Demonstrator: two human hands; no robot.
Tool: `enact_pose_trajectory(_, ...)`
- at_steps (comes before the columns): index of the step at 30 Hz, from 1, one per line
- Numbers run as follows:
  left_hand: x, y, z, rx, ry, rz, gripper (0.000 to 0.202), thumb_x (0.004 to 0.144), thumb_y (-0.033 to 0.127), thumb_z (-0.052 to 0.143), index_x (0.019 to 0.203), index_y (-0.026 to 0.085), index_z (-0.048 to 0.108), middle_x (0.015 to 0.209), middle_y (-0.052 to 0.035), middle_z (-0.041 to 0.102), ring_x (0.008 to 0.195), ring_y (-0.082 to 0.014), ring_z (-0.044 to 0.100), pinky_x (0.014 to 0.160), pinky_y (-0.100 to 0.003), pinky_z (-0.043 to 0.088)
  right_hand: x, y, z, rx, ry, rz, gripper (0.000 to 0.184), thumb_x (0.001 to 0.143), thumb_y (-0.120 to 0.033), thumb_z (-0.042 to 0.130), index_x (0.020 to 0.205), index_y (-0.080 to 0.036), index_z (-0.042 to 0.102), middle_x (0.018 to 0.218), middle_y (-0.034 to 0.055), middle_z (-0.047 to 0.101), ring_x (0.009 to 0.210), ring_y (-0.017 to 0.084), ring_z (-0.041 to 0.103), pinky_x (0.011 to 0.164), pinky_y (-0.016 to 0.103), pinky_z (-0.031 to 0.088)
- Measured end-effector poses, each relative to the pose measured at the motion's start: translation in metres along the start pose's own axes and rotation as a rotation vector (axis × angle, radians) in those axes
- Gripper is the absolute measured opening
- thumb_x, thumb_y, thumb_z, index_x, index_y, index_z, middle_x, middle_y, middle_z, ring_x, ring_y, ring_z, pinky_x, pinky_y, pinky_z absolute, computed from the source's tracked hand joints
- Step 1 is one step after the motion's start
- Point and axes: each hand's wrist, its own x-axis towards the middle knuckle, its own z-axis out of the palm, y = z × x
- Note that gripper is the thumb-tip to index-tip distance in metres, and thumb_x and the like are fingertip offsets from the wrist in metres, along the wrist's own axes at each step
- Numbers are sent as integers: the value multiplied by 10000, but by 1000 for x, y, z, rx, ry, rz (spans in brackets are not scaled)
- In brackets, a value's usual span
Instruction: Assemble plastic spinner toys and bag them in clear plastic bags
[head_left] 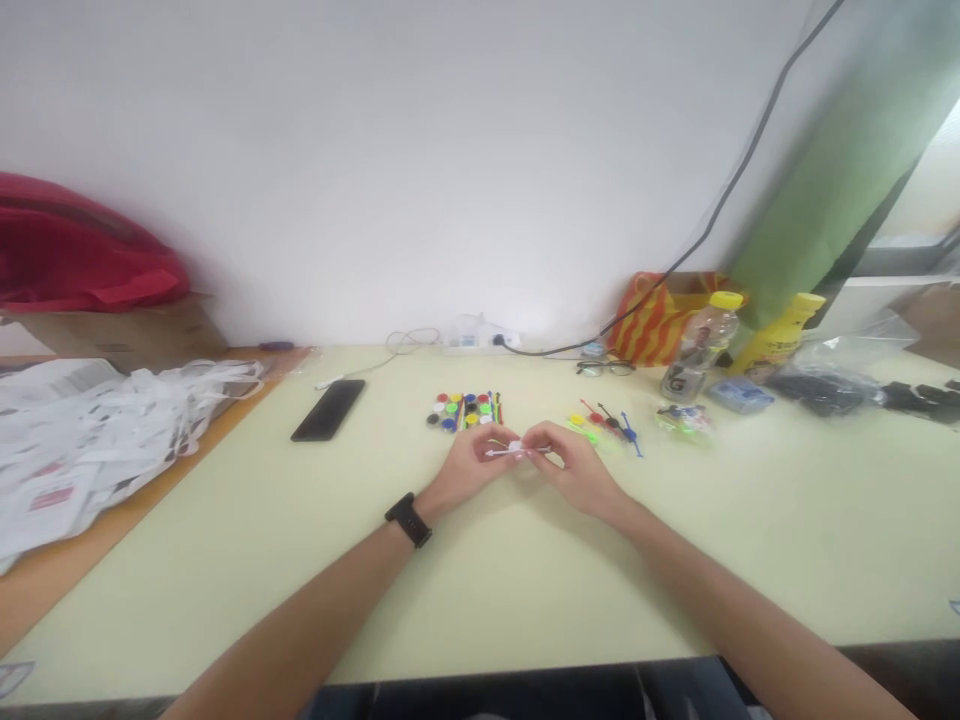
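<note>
Both my hands meet at the middle of the pale yellow table [480, 580]. My left hand [471, 466], with a black watch on its wrist, and my right hand [574, 468] pinch the two ends of a small white strap-like tie with a round tab [515, 449]. Just beyond my fingers lies a cluster of coloured round pieces [463, 410]. To the right of my hands lie several loose coloured ties [607, 425].
A black phone [328, 409] lies at the left. White plastic bags [90, 430] cover the left edge. At the back right stand a bottle [701, 355], a yellow bottle [780, 340], glasses [604, 368], a striped bag [645, 320] and a power strip [480, 340].
</note>
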Motion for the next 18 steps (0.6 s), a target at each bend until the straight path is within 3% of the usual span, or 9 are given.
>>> enact_pose_trajectory(8,0,0,2,78,46,64,260,864,393,766,943,152,710,957,-75,729,896,-197,711,854,-343,596,1,6,-4,-178,21,11,115,932,-301,631,872,-208,663,845,35,687,765,182,630,665,295,490)
enact_pose_trajectory(18,-1,2,-2,95,63,3,278,814,383,813,881,137,703,835,-64,725,746,-161,679,720,-278,555,4,2,-14,-137,-92,21,133,959,-288,585,917,-201,677,865,42,703,783,181,632,676,301,492)
